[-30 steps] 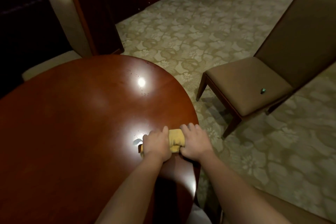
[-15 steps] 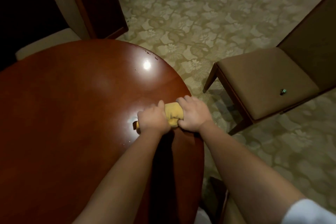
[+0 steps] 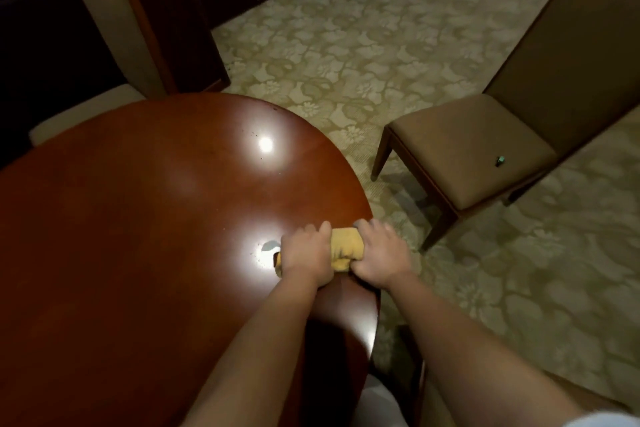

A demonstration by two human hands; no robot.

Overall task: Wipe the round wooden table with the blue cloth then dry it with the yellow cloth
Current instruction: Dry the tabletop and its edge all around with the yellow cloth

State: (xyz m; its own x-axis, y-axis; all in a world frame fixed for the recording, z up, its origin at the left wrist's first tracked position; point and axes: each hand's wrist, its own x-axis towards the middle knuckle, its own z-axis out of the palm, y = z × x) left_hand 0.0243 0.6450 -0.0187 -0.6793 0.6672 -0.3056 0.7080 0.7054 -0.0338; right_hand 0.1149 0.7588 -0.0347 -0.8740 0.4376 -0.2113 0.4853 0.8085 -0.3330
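The round wooden table (image 3: pixel 145 236) fills the left of the view, dark red and glossy with light glare on it. A bunched yellow cloth (image 3: pixel 345 246) lies on the table close to its right edge. My left hand (image 3: pixel 306 255) grips the cloth's left end and my right hand (image 3: pixel 379 255) grips its right end, both pressing it onto the wood. Only the cloth's middle shows between the hands. No blue cloth is in view.
A brown upholstered chair (image 3: pixel 474 152) stands on the patterned carpet to the right, with a small dark object (image 3: pixel 500 160) on its seat. A cream-backed chair (image 3: pixel 114 21) stands behind the table at the upper left. Dark furniture lines the back.
Both hands and the yellow cloth slid back and forth a short way along the table's right edge, and the view shifted with my head. The grip on the cloth is unchanged.
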